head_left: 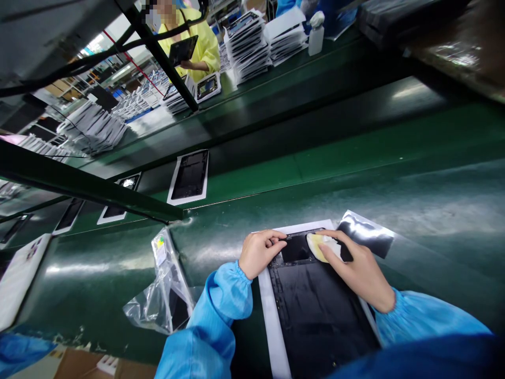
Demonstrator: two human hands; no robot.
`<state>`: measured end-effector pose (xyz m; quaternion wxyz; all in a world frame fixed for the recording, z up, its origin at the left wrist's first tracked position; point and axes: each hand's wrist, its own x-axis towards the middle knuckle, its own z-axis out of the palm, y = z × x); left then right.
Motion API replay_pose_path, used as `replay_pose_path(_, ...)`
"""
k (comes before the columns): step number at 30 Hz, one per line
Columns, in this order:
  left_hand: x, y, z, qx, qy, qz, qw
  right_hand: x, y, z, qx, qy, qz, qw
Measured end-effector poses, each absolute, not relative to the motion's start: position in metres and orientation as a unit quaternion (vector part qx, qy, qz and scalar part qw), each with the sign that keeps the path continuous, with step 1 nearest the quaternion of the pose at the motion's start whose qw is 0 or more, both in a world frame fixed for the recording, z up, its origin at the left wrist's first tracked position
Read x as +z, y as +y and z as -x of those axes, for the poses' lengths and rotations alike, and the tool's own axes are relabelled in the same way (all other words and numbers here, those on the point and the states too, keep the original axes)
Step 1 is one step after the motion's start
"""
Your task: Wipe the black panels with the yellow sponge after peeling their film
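A black tablet-like panel (315,310) lies on a white tray (270,321) on the green bench in front of me. My left hand (258,252) rests curled on the panel's upper left corner, fingertips touching its edge. My right hand (359,268) presses a pale yellow cloth (317,246) flat onto the top of the panel. Both arms wear blue sleeves. A shiny dark film sheet (366,231) lies just beyond my right hand.
A crumpled clear plastic bag (165,289) lies left of the tray. More panels on white trays (189,176) sit on the green conveyor beyond. A dark metal frame bar (79,181) crosses the left. A person in yellow (197,42) works opposite among stacked panels (248,45).
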<state>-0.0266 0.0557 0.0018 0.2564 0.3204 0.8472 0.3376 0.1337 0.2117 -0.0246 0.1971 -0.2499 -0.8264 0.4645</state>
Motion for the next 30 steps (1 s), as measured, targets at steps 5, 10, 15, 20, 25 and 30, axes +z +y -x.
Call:
replay_pose_path(5,-0.0012,0.0553,0.0273,0.379,0.829,-0.293,0.288,-0.0234,0.2125,-0.1339,0.468,-0.821,0.256,0.206)
replay_pose_path(10,-0.0015,0.0547,0.0284,0.405,0.816,-0.270,0.312,-0.0253,0.2123,-0.1350,0.473,-0.817,0.260,0.204)
replay_pose_path(15,-0.0016,0.0545,0.0287,0.433,0.799,-0.253,0.332,-0.0276,0.2112,-0.1352,0.478,-0.814,0.263,0.200)
replay_pose_path(20,-0.0027,0.0552,0.0271,0.433,0.804,-0.253,0.320,-0.0283,0.2113,-0.1357,0.479,-0.813,0.262,0.202)
replay_pose_path(25,-0.0028,0.0554,0.0255,0.414,0.815,-0.261,0.310,-0.0284,0.2119,-0.1363,0.476,-0.815,0.259,0.204)
replay_pose_path(30,-0.0024,0.0558,0.0261,0.399,0.822,-0.265,0.309,-0.0265,0.2126,-0.1359,0.473,-0.818,0.256,0.204)
